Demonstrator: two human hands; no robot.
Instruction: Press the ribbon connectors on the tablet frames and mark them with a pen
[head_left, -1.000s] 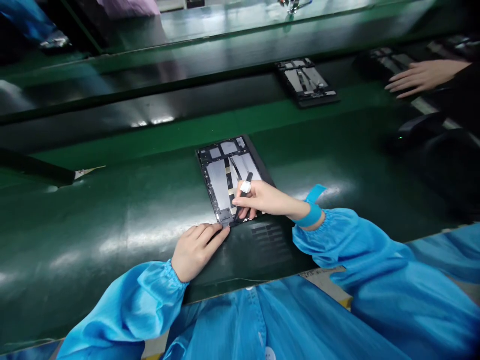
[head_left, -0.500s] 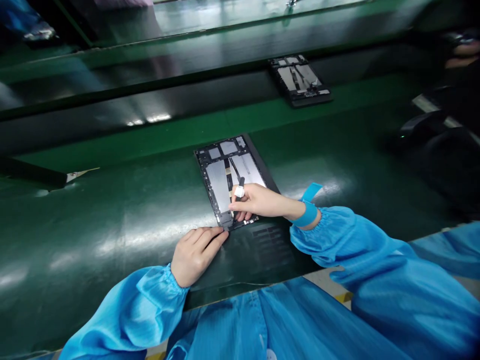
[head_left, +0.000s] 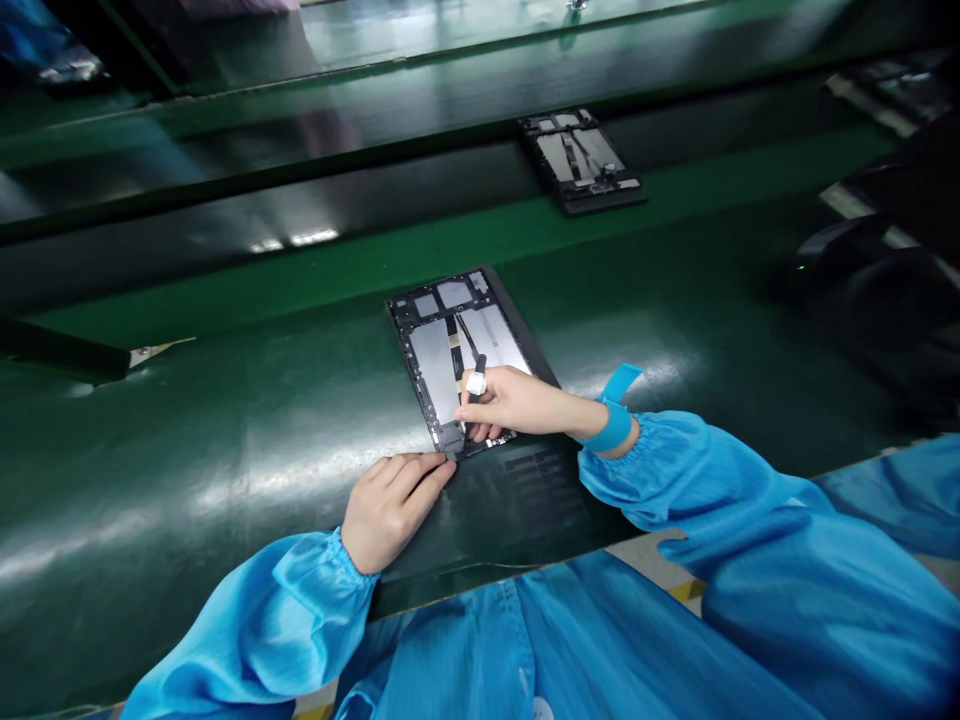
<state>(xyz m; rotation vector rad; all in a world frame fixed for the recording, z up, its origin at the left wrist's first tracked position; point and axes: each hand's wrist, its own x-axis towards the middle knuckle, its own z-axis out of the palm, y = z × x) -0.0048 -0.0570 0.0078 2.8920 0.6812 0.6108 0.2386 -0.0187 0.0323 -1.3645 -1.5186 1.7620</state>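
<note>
An opened tablet lies on the green work surface, its silvery inside and dark cables facing up. At its near left corner, my left hand has closed fingertips holding the edge. Over the tablet's lower part, my right hand grips a slim black hand tool with a white band. The tool points down toward the tablet's near end; its tip is largely hidden by my fingers, so contact cannot be made out. A blue strap circles my right wrist.
A second opened tablet lies farther back on a dark strip, partly over its green border. A dark rounded device with a small green light stands at right. A dark post juts in at left.
The second tablet has shifted left along the back strip, and a dark object has come into view at the far right. Both my hands and the near tablet stay almost in place.
</note>
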